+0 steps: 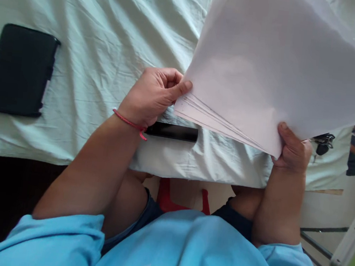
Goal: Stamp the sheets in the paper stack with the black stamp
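Several large white sheets of paper (262,61) are held up over the cloth-covered table, their lower edges slightly fanned. My left hand (161,92) pinches the left corner of the sheets, thumb on top and fingers curled behind. On the right, my right hand (293,148) grips the lower corner with the thumb on the front; its other fingers are mostly hidden under the paper. Below my left wrist lies a black, glossy, flat rectangular object (177,132), partly covered by the hand. The far part of the stack leaves the view at the top.
A black flat case (19,70) lies at the left on the wrinkled pale green cloth (87,54). Keys (323,143) rest near the right edge, beside my right hand. Under the table's front edge is a red stool (170,196). Metal-framed furniture (344,246) stands at the right.
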`<state>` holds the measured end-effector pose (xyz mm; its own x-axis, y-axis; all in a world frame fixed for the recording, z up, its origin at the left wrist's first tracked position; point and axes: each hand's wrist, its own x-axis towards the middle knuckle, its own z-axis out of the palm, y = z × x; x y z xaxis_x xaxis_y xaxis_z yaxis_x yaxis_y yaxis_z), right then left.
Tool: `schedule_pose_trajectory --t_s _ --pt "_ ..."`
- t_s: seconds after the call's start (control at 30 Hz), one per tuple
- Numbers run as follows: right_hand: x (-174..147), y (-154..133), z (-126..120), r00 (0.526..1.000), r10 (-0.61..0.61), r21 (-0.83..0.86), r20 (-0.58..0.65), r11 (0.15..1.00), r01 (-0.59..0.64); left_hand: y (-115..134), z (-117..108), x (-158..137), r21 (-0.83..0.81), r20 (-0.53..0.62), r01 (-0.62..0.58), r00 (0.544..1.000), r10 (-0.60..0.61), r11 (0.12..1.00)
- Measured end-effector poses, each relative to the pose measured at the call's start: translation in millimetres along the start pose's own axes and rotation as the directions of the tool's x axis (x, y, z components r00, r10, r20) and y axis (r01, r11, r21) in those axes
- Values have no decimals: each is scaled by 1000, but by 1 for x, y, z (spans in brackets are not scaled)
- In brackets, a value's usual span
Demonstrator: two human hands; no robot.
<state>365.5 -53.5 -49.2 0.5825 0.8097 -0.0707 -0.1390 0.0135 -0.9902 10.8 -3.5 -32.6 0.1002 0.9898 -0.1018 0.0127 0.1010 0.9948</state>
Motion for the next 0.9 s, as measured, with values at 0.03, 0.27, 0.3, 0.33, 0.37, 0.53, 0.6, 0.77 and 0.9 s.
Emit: schedule_pose_trajectory --t_s 0.03,0.27,0.3,0.33,0.37,0.53,0.6,0.77,0.9 --pt "0 0 0 1000 -6 0 2 1000 6 0 0 0 7 8 -3 1000 3 1000" --pt "-2 0 2 999 -35 -18 -14 999 34 0 -2 1 19 4 21 1000 -21 1000" --pt "-2 0 3 999 -36 -18 -19 999 36 -1 -2 1 25 9 25 1000 -25 999" --pt "-2 0 3 999 -37 -16 -23 999 37 -1 -2 2 27 12 29 1000 -29 999" --pt "-2 0 3 999 -38 -14 -26 999 37 -2 -3 2 23 12 30 999 -30 999" --pt "-2 0 5 999 -39 -11 -34 999 39 -8 -2 4 -30 -11 5 1000 -6 1000" --pt "-2 0 6 999 -37 -2 -34 999 37 -11 -2 5 -64 -22 -42 999 40 997" --pt "-1 0 6 999 -36 23 -15 999 37 -19 -2 7 -127 -4 -90 996 90 988" --pt "-2 -1 6 999 -47 8 -11 999 47 -22 -2 9 -187 -30 -96 995 93 978"
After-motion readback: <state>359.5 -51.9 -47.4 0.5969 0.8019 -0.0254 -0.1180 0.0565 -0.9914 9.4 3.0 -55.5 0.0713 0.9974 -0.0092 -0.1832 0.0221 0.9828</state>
